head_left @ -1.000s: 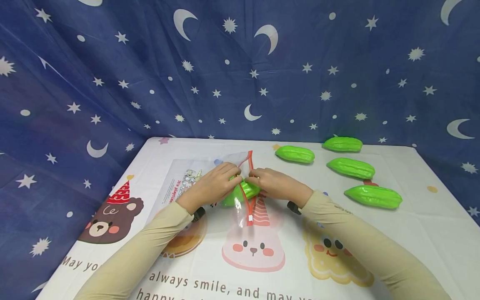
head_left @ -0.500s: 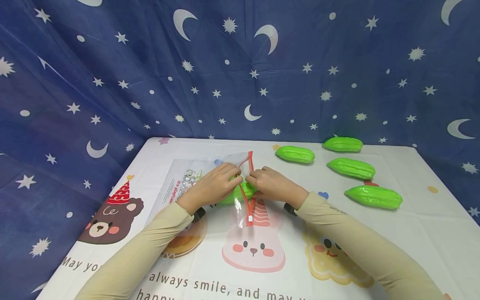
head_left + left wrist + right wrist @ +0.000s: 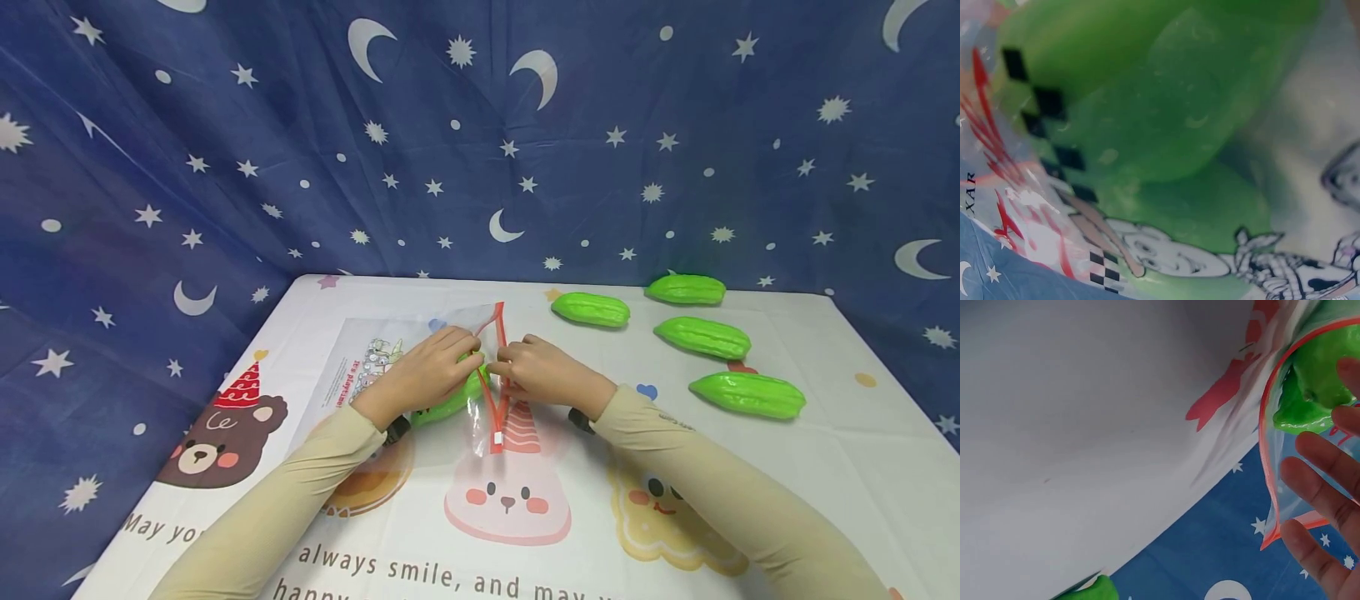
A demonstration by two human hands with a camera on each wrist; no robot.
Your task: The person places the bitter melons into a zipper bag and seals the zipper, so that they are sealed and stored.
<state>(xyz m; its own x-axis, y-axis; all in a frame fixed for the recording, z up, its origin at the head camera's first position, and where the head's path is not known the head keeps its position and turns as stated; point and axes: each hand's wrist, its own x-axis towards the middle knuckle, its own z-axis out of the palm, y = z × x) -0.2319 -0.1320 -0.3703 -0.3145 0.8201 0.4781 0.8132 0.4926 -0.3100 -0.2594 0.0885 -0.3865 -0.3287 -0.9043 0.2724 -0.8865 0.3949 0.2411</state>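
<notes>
On a table, clock centered on a bag's mouth and 12 marking the far side, a person's left hand is pointing in from 8 o'clock, pinching the clear bag by its lip. The right hand, angled from 4 o'clock, is holding its fingers apart and loosely straight beside the opening, gripping nothing; whether they are touching plastic, one cannot tell. The table's far edge is running across 12 o'clock against a starry curtain, with tabletop showing between. Green gourds are lying overlapped inside the bag, just within the mouth toward 8 o'clock, the red rim standing before them. Four loose gourds are resting between 2 and 3 o'clock, the nearest sitting close beyond the right hand.
</notes>
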